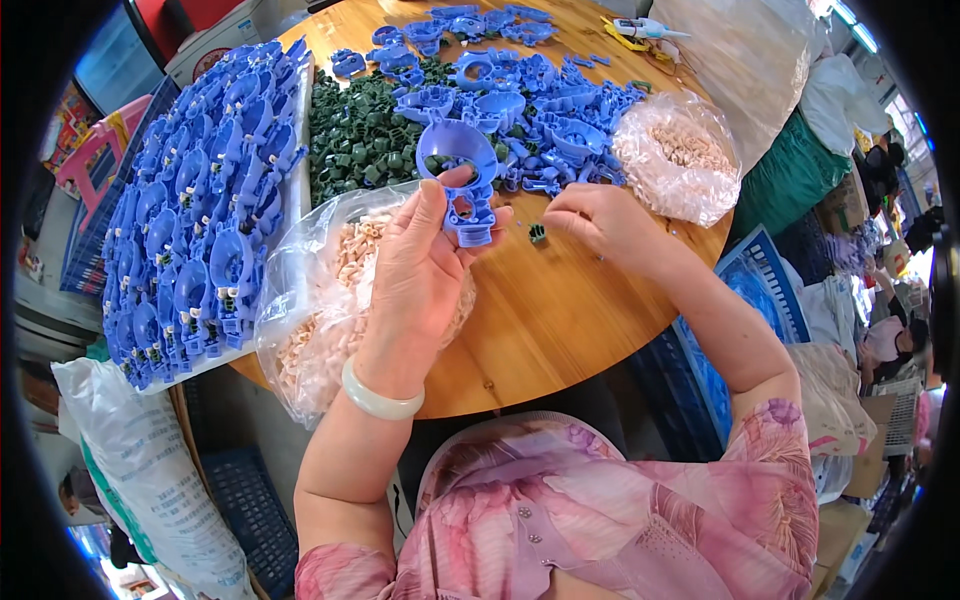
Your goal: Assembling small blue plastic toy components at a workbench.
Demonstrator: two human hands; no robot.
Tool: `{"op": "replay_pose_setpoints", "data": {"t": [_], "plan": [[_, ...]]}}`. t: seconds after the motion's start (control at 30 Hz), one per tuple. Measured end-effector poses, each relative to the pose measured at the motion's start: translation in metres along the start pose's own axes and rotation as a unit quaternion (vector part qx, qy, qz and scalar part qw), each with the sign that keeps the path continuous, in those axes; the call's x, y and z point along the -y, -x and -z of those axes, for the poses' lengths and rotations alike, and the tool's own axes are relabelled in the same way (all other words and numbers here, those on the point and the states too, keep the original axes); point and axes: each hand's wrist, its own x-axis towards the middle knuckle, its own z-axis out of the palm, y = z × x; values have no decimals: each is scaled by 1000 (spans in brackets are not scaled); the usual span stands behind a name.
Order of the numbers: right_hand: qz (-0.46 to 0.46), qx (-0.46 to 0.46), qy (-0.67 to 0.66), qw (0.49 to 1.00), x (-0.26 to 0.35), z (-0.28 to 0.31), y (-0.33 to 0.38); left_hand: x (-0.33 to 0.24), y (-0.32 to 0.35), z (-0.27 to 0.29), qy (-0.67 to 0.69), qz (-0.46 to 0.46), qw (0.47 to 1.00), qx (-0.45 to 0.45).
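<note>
My left hand (405,270), with a pale bangle at its wrist, grips a blue plastic part (473,236) by its lower blocky end. This part has a round cup-like ring on top and stands tilted over the table. Just to the right, my right hand (605,225) has its fingers curled and pressed together close to the tabletop; anything between the fingertips is hidden. A small dark green piece (537,233) lies on the wood beside those fingertips. Beyond both hands are a heap of green pieces (365,130) and a pile of blue parts (560,120).
Clear bags of small beige pieces lie by my left forearm (310,330) and at the table's right (680,160). A white tray (300,170) packed with blue assemblies rests at the left. Toward the far right edge is a glue bottle (645,28). Sacks (150,480) stand around the round wooden table (540,350).
</note>
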Motion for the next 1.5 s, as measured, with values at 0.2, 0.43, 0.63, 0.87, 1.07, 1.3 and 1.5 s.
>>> {"op": "replay_pose_setpoints", "data": {"t": [0.2,0.43,0.63,0.87,1.07,1.3,1.5], "plan": [[-13,-48,-81,995,10,4,3,0,0,3,4,5,1000,11],[76,-45,46,995,1,-18,3,6,-1,1,-7,-3,1000,0],[-20,-191,-180,965,25,-5,7,9,1,0,-4,43,999,-7],[158,-260,-52,951,74,-2,3,8,5,-4,-12,45,999,20],[146,-304,-60,940,74,-9,-1,8,6,-5,34,73,996,39],[178,-331,-63,925,76,-7,-5,11,6,-4,34,64,995,74],[130,-329,-133,926,78,-8,1,10,6,-6,47,65,994,69]]}}
